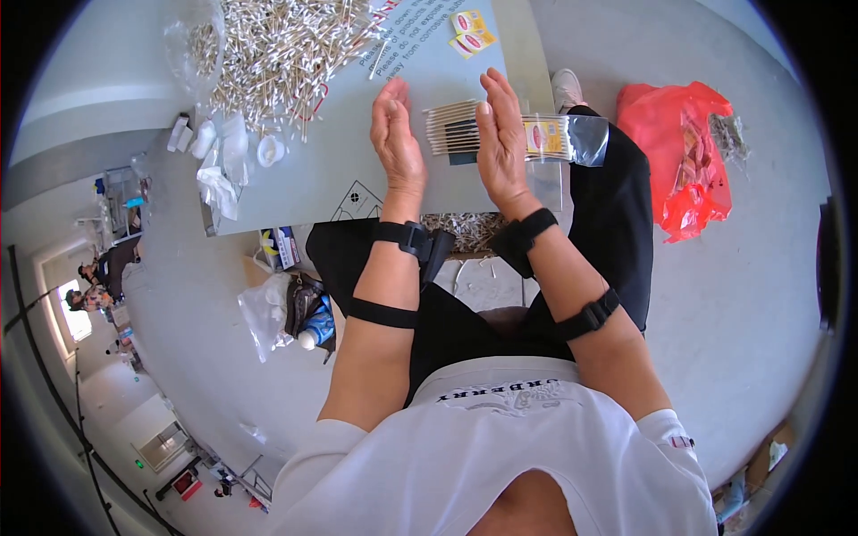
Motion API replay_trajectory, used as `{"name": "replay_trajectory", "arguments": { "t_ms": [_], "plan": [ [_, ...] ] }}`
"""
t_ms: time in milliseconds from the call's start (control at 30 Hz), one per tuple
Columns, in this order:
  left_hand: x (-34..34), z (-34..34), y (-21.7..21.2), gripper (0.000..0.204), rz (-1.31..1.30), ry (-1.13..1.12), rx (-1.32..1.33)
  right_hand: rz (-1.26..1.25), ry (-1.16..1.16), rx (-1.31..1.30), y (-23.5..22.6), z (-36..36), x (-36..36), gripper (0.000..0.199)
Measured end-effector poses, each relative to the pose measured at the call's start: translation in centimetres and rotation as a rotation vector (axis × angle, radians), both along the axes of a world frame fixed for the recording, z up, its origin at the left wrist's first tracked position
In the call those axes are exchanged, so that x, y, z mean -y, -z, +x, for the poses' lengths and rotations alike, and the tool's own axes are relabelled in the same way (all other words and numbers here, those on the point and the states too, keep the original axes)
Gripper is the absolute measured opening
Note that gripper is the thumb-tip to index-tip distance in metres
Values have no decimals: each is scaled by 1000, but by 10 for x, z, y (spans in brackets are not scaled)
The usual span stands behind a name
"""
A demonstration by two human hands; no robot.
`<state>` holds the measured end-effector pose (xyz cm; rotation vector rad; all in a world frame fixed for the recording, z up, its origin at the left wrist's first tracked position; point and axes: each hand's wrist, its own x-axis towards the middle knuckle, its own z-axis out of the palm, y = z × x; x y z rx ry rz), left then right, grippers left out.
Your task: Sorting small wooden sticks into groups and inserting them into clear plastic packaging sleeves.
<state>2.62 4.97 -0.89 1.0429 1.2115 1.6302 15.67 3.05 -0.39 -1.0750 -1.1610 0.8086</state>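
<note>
Head view: two flat, released hands, left hand [396,143] and right hand [500,143], press one swab bundle [451,129] between them; its clear sleeve [572,138] lies at centre right, with a red bag [684,161] of packets at far right.

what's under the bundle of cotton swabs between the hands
The bundle of cotton swabs lies on a grey board, between the left hand and the right hand. A clear bag covers its right end; the board there is hidden.
</note>
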Motion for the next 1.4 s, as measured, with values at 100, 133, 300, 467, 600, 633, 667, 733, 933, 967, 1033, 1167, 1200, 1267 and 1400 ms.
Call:
{"name": "replay_trajectory", "arguments": {
  "t_ms": [100, 133, 300, 467, 600, 633, 667, 733, 933, 967, 1033, 1167, 1200, 1267, 1400],
  "plan": [
    [6, 13, 2, 50, -2, -25, 19, 8, 31, 35, 10, -5, -9, 32],
    [5, 16, 2, 50, -4, -31, 22, 14, 39, 57, 10, -7, -10, 32],
    [-1, 16, 1, 53, 25, 69, 57, -24, -12, -14, 14, -6, -13, 33],
    [8, -8, -9, 45, 5, 59, -170, -156, -79, -336, 2, 18, -15, 37],
    [20, -19, -10, 60, 107, 141, -1048, -163, -19, -336, -15, 54, -16, 32],
    [23, -13, -13, 60, 108, 143, -1041, -165, -7, -239, -15, 63, -16, 30],
    [29, -5, -16, 64, 54, 206, -1239, -250, -50, -130, -16, 74, -14, 31],
    [34, 1, -18, 69, -1, 267, -1433, -331, -94, -18, -18, 82, -10, 34],
    [37, 3, -8, 73, -94, 327, -1531, 126, -381, 1107, -18, 68, -13, 66],
    [38, 3, -7, 72, -87, 318, -1537, 127, -382, 1108, -14, 65, -15, 66],
    [39, 3, -5, 71, -82, 305, -1540, 180, -361, 1195, -10, 60, -18, 57],
    [39, 4, -4, 67, -68, 304, -1538, 207, -419, 1263, -10, 65, -23, 47],
    [39, 5, -5, 66, -65, 307, -1525, 238, -422, 1266, -8, 66, -25, 43],
    [39, 5, -4, 66, -57, 300, -1525, 270, -423, 1278, -9, 68, -27, 39],
    [38, 4, -2, 66, -48, 285, -1535, 213, -345, 1252, -14, 76, -28, 44]
  ]
}}
